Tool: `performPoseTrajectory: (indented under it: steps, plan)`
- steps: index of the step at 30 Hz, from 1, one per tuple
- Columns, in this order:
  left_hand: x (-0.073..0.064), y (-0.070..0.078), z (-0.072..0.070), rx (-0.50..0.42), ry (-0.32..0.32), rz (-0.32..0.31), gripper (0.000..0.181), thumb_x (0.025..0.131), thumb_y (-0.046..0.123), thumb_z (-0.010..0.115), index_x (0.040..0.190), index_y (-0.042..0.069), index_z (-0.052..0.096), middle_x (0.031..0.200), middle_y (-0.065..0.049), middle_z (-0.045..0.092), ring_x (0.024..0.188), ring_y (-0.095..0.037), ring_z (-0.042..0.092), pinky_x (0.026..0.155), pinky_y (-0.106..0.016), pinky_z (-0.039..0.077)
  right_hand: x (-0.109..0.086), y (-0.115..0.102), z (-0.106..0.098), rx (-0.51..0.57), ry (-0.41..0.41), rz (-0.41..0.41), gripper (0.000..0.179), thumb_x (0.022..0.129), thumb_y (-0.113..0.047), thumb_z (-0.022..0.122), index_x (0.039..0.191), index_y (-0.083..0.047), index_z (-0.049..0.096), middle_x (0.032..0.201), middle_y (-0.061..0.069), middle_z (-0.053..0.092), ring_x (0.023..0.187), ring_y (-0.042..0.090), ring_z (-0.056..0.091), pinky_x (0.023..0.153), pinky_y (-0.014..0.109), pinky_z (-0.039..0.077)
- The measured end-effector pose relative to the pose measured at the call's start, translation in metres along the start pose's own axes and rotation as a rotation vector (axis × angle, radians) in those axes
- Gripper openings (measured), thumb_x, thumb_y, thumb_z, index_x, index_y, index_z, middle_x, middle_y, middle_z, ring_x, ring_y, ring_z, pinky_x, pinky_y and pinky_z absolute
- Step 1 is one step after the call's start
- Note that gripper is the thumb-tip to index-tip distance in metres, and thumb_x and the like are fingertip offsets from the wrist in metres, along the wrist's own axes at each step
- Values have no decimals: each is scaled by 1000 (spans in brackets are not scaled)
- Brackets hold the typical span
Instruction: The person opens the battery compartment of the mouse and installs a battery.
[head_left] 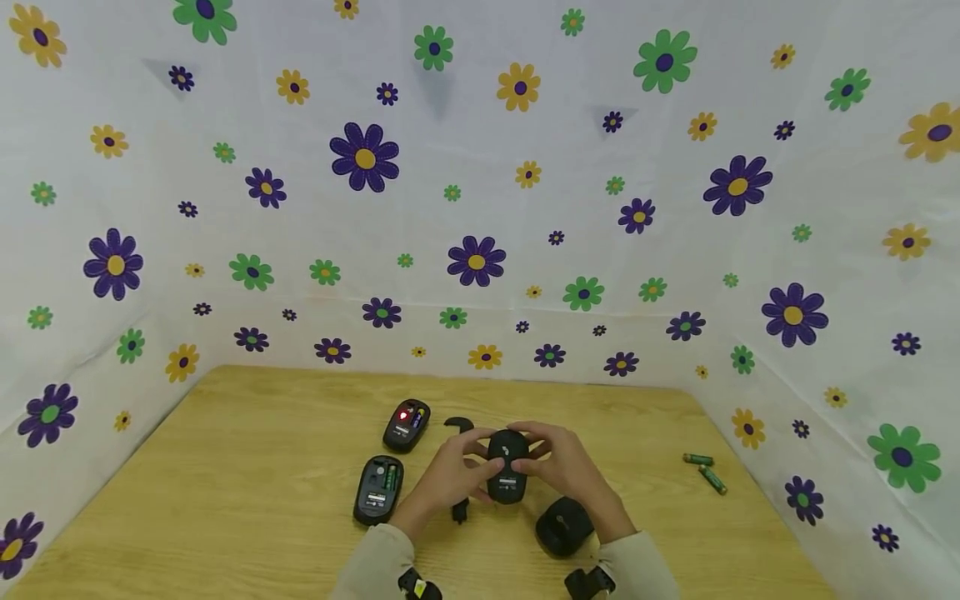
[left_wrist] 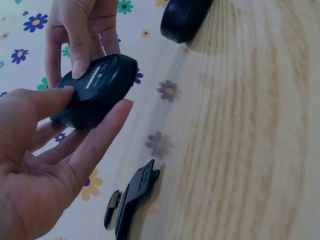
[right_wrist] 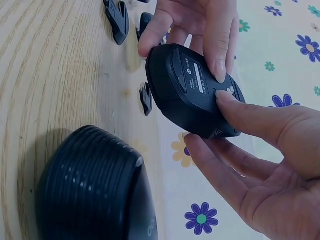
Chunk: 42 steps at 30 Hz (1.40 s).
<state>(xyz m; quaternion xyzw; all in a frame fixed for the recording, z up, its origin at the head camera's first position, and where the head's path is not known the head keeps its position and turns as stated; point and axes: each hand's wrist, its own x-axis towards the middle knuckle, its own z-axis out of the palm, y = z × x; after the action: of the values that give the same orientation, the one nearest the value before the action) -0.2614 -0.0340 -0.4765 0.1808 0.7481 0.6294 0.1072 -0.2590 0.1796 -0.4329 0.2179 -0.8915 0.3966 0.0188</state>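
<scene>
A black computer mouse (head_left: 507,490) is held up over the table with its labelled underside facing up. My left hand (head_left: 452,473) grips one side of it, thumb on the underside and fingers along the edge. Opposite, my right hand (head_left: 564,458) pinches the other side the same way. In the right wrist view both thumbs press on the underside of the mouse (right_wrist: 192,90), close to each other beside the white label. Another black mouse (head_left: 562,528) with ribbed sides lies on the table by my right wrist. Black cover pieces (head_left: 459,423) lie partly hidden behind my left hand.
On the left, one upturned mouse (head_left: 378,492) shows a green battery in its uncovered compartment. Behind it, another upturned mouse (head_left: 403,432) glows red and holds a dark battery. Two green batteries (head_left: 705,472) lie at the right. Flowered cloth (head_left: 480,308) walls the table's back and sides.
</scene>
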Motion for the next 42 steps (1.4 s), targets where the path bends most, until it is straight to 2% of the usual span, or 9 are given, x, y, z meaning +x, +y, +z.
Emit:
performPoseTrajectory:
  steps: [17, 26, 35, 42]
  plan:
    - [0, 2, -2, 12, -6, 14, 53, 101, 19, 68, 150, 10, 51, 121, -21, 64, 90, -26, 76, 66, -44, 67, 2, -1, -2, -2, -9, -9, 45, 90, -7, 79, 134, -6, 68, 113, 21, 75, 86, 24, 73, 71, 32, 64]
    - [0, 2, -2, 15, -7, 15, 52, 101, 18, 68, 149, 8, 51, 121, -22, 64, 91, -28, 77, 66, -42, 67, 1, -1, -2, 3, -12, -14, 47, 91, -8, 79, 136, -4, 66, 114, 20, 76, 85, 23, 73, 69, 23, 61]
    - [-1, 3, -1, 1, -25, -6, 53, 101, 17, 68, 150, 7, 49, 122, -21, 63, 90, -26, 76, 66, -43, 67, -2, -1, -1, -24, -5, -22, 45, 91, -8, 78, 135, -5, 68, 114, 18, 76, 89, 24, 72, 74, 27, 63]
    - [-2, 3, -1, -3, -28, -1, 54, 102, 15, 66, 151, 5, 47, 122, -22, 62, 92, -28, 76, 66, -43, 67, -2, -2, -2, -26, 1, -7, 45, 91, -9, 78, 134, -5, 68, 107, 18, 76, 82, 20, 72, 70, 28, 62]
